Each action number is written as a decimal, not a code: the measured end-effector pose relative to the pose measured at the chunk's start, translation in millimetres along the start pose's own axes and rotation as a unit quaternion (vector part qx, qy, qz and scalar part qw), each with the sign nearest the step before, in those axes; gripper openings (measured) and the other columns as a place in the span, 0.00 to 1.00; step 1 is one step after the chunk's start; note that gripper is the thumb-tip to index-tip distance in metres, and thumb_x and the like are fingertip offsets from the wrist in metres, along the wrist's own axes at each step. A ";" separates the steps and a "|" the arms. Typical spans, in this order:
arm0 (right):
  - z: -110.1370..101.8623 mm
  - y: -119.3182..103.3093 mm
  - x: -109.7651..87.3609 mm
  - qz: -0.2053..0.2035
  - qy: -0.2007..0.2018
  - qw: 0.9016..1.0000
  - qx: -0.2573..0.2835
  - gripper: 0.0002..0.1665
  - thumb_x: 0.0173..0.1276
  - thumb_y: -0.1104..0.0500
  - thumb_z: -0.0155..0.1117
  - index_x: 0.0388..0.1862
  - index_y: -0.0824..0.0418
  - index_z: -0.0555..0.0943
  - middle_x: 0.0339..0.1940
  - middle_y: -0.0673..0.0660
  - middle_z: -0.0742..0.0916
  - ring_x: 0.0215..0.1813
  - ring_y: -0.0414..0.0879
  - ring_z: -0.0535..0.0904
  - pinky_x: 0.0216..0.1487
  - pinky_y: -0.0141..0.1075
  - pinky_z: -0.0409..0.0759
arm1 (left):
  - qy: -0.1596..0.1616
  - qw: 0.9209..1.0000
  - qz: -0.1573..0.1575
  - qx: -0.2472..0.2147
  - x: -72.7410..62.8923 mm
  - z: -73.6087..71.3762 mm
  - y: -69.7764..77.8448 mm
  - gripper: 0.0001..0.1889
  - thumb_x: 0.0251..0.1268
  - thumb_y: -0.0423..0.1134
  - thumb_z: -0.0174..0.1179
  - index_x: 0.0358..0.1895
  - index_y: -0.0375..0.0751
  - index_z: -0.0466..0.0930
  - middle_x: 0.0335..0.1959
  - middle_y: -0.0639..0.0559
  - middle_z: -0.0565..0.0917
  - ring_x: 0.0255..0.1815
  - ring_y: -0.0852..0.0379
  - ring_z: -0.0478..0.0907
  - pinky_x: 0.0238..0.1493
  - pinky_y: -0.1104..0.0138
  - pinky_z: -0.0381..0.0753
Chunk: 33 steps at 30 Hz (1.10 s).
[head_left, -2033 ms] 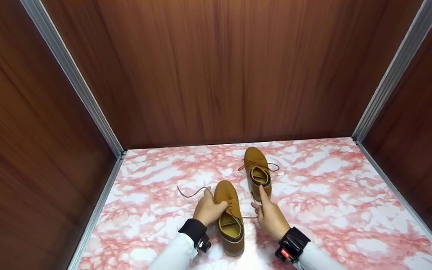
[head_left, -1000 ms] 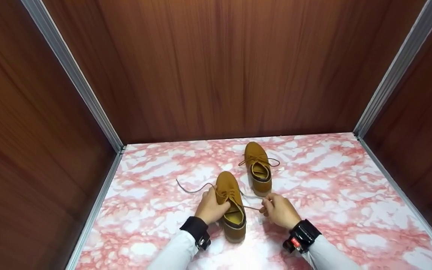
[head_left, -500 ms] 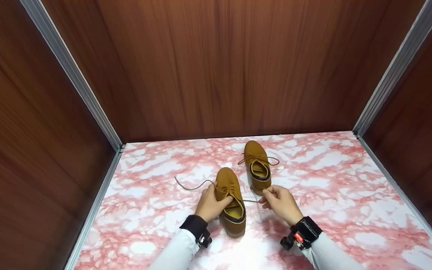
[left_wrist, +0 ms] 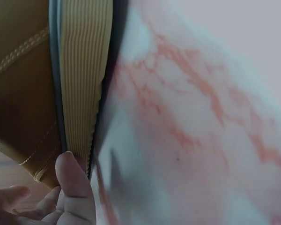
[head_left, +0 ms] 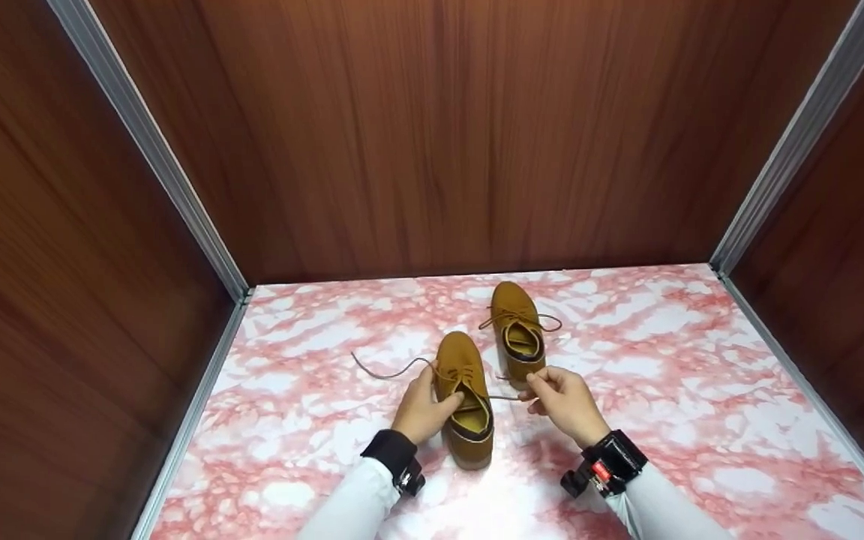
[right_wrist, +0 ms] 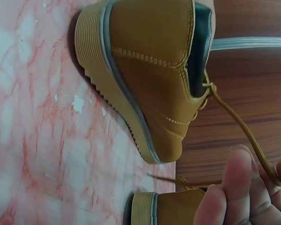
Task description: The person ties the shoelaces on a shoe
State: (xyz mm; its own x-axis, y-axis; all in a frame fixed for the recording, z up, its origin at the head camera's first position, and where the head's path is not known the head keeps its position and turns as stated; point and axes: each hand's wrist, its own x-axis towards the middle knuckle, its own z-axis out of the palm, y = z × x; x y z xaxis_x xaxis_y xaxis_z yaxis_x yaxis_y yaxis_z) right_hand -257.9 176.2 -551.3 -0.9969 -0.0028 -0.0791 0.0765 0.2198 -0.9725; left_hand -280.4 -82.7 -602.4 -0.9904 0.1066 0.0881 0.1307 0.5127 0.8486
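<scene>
A: While the left hand grips the near shoe, thumb at the opening's edge, fingers along its side, what's the right hand on?
B: Pinching the right-side lace, thumb against fingers. Shoe's flat on the marbled surface, nearer and further left than the far shoe.
A: Handling?
B: Quick guess: fairly light, sole stiff, upper gives a bit, nothing fragile. Hold it by the side, near the lacing. Lace looks limp, maybe slippery; pinch firmly near its end.
A: View differences?
B: Left wrist shows a fingertip against the ridged sole (head view hides that). Right wrist shows the lace rising off the shoe, plus a lace tip beyond the fingers. Only head view shows the left-side lace's loose end.
</scene>
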 end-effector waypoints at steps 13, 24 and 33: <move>-3.3 -8.9 -0.3 -0.024 -0.020 0.999 0.041 0.13 0.80 0.60 0.60 0.40 0.71 0.82 0.34 0.60 0.92 0.28 0.44 0.86 0.36 0.35 0.89 | -0.049 0.992 0.000 -0.119 3.9 -5.9 -2.7 0.51 0.61 0.42 0.71 0.83 0.36 0.50 0.68 0.30 0.76 0.68 0.36 0.78 0.71 0.46 0.77; -6.0 -17.6 2.6 -0.035 -0.025 0.998 0.037 0.14 0.79 0.60 0.61 0.43 0.73 0.81 0.38 0.64 0.91 0.33 0.43 0.88 0.38 0.35 0.89 | 0.012 0.956 -0.042 -0.290 20.4 -17.3 20.3 0.29 0.78 0.44 0.59 0.78 0.45 0.65 0.76 0.30 0.67 0.77 0.35 0.67 0.78 0.44 0.67; -6.2 -27.9 10.1 -0.056 -0.034 0.998 0.017 0.13 0.78 0.59 0.62 0.44 0.72 0.81 0.38 0.64 0.91 0.33 0.48 0.88 0.39 0.39 0.90 | 0.099 0.959 -0.033 -0.264 42.8 -29.6 46.8 0.11 0.83 0.39 0.51 0.41 0.37 0.76 0.43 0.46 0.86 0.42 0.57 0.82 0.56 0.56 0.81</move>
State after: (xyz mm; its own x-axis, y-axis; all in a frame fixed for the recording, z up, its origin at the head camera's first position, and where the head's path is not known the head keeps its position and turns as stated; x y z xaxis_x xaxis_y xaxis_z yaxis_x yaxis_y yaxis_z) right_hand -270.2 176.1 -523.6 -0.9955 -0.0928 0.0172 -0.0338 0.1804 -0.9830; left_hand -318.0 -79.3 -543.4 -0.9917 -0.1012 0.0789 0.0789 0.0045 0.9969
